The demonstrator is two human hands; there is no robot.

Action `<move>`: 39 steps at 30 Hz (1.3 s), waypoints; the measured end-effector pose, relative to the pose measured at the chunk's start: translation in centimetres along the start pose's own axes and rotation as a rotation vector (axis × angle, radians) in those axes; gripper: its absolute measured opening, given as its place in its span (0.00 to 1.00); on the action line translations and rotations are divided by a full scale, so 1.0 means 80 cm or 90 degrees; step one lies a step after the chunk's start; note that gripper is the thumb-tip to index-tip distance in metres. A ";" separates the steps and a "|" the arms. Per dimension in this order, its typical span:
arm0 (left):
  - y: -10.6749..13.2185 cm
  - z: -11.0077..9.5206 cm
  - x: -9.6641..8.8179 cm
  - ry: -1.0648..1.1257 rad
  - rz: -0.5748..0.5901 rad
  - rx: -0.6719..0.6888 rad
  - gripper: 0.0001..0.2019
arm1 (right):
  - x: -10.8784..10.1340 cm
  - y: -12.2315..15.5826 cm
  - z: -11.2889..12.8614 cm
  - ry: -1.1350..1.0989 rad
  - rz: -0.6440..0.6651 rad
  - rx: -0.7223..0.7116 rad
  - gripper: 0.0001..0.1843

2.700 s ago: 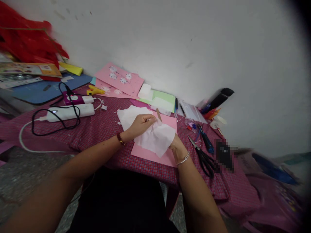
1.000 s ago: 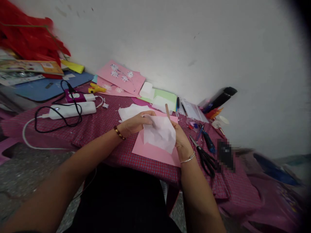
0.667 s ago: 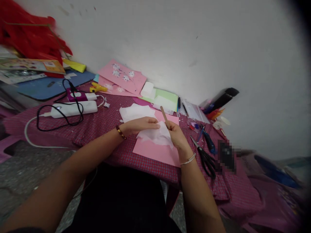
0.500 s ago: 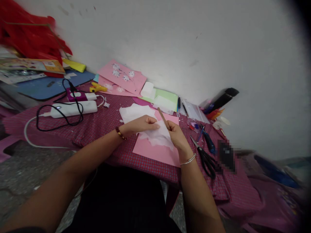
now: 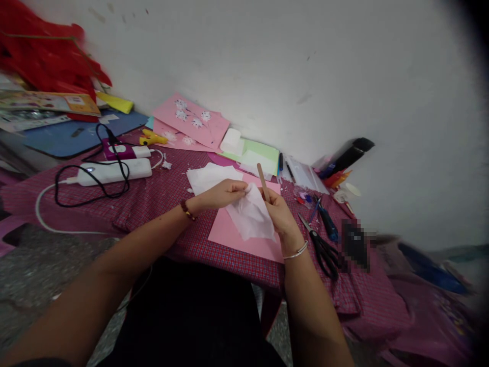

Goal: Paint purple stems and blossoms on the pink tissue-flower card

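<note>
My left hand [image 5: 225,194] pinches the upper edge of a thin white tissue [image 5: 254,216] between thumb and fingers. My right hand [image 5: 280,211] is closed around a flat wooden craft stick [image 5: 262,179], which points up from between its fingers. The tissue's right side lies against that hand; whether the fingers also grip it I cannot tell. Beneath the tissue is a pink paper sheet [image 5: 225,233] on the checked tablecloth [image 5: 183,244]. More white tissue [image 5: 212,176] lies just beyond my left hand.
Black-handled scissors [image 5: 323,250] lie right of my right hand, near a blue-handled tool [image 5: 328,221]. Pink cards with white flowers [image 5: 198,120] rest against the wall. At left are a white power strip [image 5: 114,172], a black cable and a yellow glue gun [image 5: 153,137].
The tissue has been lifted and turned, now hanging in a smoother sheet between my hands. The craft stick has swung more upright and slightly right.
</note>
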State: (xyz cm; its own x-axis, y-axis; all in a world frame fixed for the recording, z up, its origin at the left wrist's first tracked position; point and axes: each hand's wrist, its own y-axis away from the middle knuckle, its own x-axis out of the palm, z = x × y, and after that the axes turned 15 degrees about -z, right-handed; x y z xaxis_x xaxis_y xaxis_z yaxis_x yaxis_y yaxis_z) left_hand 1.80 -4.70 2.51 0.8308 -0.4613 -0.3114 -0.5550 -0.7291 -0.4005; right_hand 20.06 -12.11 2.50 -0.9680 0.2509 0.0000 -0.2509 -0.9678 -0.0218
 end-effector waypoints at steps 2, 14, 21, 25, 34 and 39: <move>0.002 -0.001 0.002 -0.072 -0.033 0.092 0.12 | -0.001 0.000 -0.003 0.018 -0.005 -0.030 0.15; 0.000 0.010 0.003 -0.255 -0.261 0.215 0.05 | 0.001 -0.003 -0.009 0.030 -0.059 -0.144 0.10; 0.005 -0.006 0.003 0.014 -0.118 -0.045 0.20 | 0.005 -0.001 -0.005 0.150 -0.058 -0.175 0.12; 0.005 -0.008 0.005 0.183 -0.083 -0.114 0.12 | 0.008 0.002 -0.005 0.149 -0.039 -0.181 0.11; 0.003 0.008 0.024 0.250 -0.086 -0.129 0.07 | 0.012 0.000 -0.010 0.091 -0.060 -0.156 0.10; 0.005 -0.002 0.021 0.281 -0.115 -0.145 0.07 | 0.011 -0.003 -0.013 -0.001 -0.094 -0.089 0.10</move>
State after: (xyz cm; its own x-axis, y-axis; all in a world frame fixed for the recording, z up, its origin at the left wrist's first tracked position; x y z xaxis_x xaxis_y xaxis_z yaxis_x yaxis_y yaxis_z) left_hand 2.98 -5.86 1.98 0.8785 -0.4513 0.1568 -0.4187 -0.8853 -0.2023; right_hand 19.28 -11.63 1.50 -0.9209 0.3895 0.0151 -0.3868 -0.9083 -0.1594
